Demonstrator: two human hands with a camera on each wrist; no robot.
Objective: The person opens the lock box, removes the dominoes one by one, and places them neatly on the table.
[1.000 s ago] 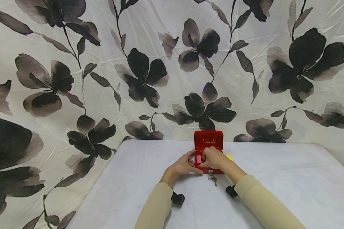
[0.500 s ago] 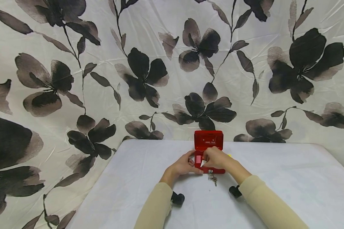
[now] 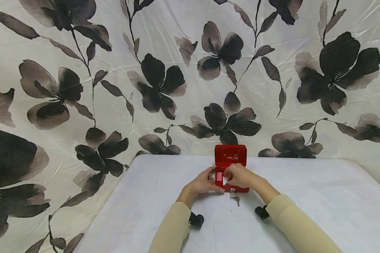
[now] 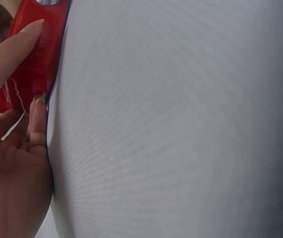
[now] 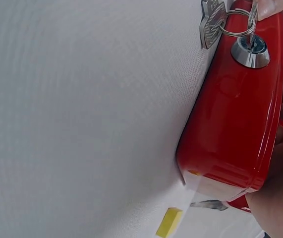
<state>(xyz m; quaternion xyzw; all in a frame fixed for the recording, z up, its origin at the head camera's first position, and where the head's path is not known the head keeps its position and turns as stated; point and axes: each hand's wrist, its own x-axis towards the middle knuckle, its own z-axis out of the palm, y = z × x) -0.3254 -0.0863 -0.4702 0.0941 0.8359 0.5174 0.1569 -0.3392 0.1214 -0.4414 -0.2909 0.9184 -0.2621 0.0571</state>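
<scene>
A red metal cash box [image 3: 237, 189] stands on the white table with its lid [image 3: 230, 154] raised. My left hand [image 3: 201, 183] holds its left front corner; in the left wrist view the thumb [image 4: 12, 54] lies on the front face and the other fingers are at the side. A thin white edge [image 4: 13, 126] shows by those fingers; its kind is unclear. My right hand [image 3: 239, 175] reaches over the box, its fingertips pinching a small white piece [image 3: 225, 181] inside. Left of that lies a pink block [image 3: 219, 176]. The right hand hides the rest of the inside.
Keys [image 5: 213, 25] hang on a ring from the lock [image 5: 250, 51] at the box's front. Just right of the box lies a yellow block [image 5: 169, 222]. Behind the table [image 3: 304, 196] hangs a flower-patterned cloth [image 3: 183, 98].
My right hand and forearm have shifted slightly to the right, and more of the white piece shows beside the pink block. My left hand stays on the box's corner.
</scene>
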